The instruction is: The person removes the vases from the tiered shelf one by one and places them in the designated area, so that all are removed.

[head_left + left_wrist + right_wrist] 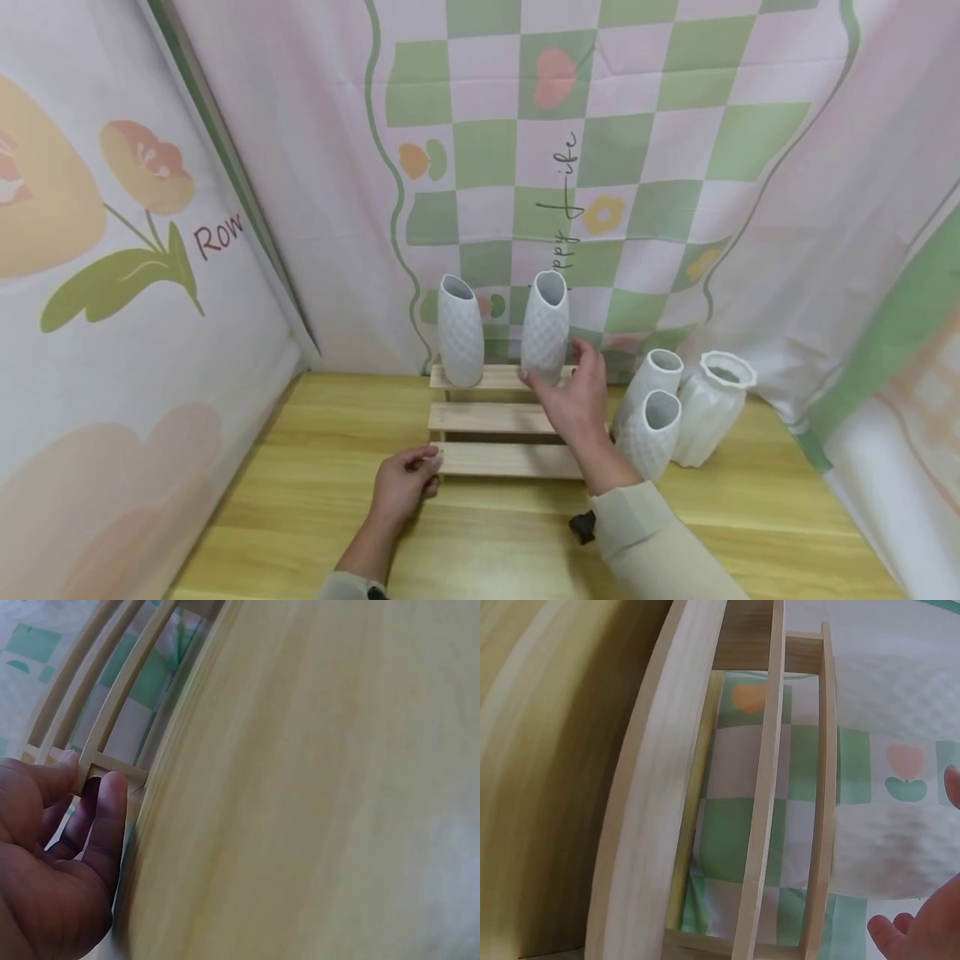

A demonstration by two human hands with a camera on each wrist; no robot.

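Note:
A three-tier wooden stand (510, 460) sits on the table against the curtain. At its lower left corner my left hand (405, 483) pinches the end of the lowest slat, thumb and fingertips on either side of the slat (120, 705) in the left wrist view. Two white textured vases stand upright on the top tier, a left vase (461, 342) and a right vase (546, 333). My right hand (577, 400) is spread around the base of the right vase. Gaps show between its fingers (885, 934) and that vase (892, 855) in the right wrist view.
Right of the stand, a slim white vase (636, 396), a shorter textured vase (651, 437) and a wide ruffled-rim vase (712, 408) stand close together on the wooden table (300, 500). A checked curtain (487, 158) hangs behind, and a flowered one (135, 350) at left.

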